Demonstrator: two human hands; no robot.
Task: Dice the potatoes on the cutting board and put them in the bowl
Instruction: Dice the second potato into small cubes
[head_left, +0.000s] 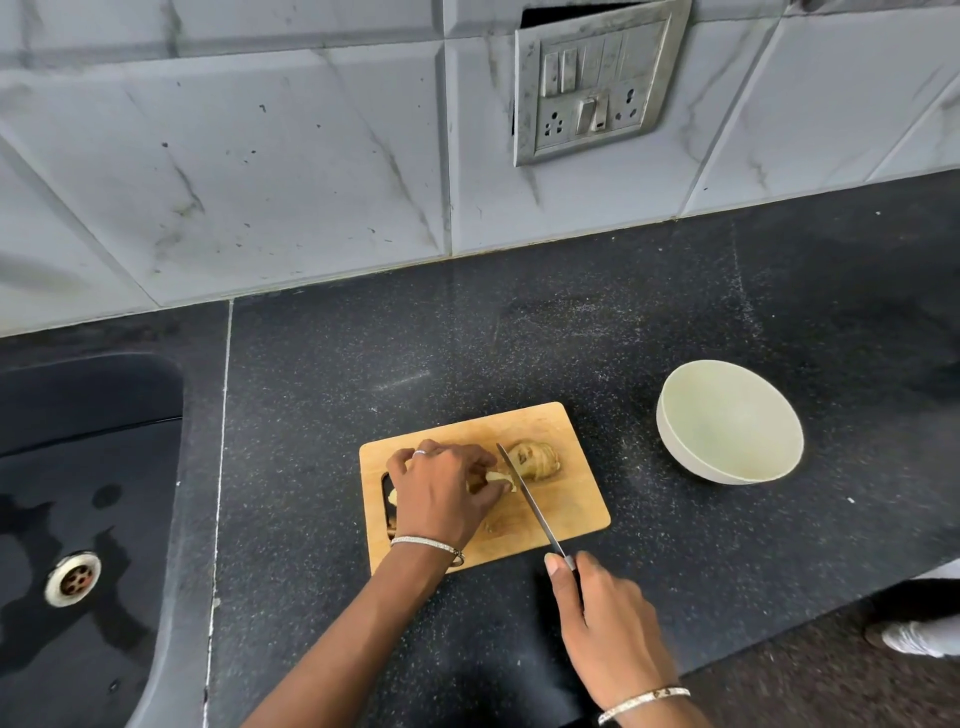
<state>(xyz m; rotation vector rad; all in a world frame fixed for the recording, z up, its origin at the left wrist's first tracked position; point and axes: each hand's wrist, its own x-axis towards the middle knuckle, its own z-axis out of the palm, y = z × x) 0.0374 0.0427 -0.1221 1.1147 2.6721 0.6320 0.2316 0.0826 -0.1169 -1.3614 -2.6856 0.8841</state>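
We judge the job to be in its early part. The potato (535, 460) lies on the cutting board (566, 499) in the middle of the dark tabletop (363, 353), and it is only partly cut. A skin-on chunk sits at three o'clock of the blade, and a paler piece lies at nine o'clock of it, under the left hand (441, 493). That hand's fingers are curled down over the pale piece and pin it to the board.

The right hand (602, 618), at five o'clock of the board, has its fingers wrapped round the handle of the knife (530, 501), one finger stretched toward the blade. The blade points toward eleven o'clock, passing between the two pieces; we cannot tell whether its edge touches the board.

We see no dice yet, only large pieces. The bowl (727, 421) stands on the tabletop at three o'clock of the board, apart from it, and holds nothing. By our reckoning nearly everything is left: slicing, cross-cutting into cubes, and moving them to the bowl
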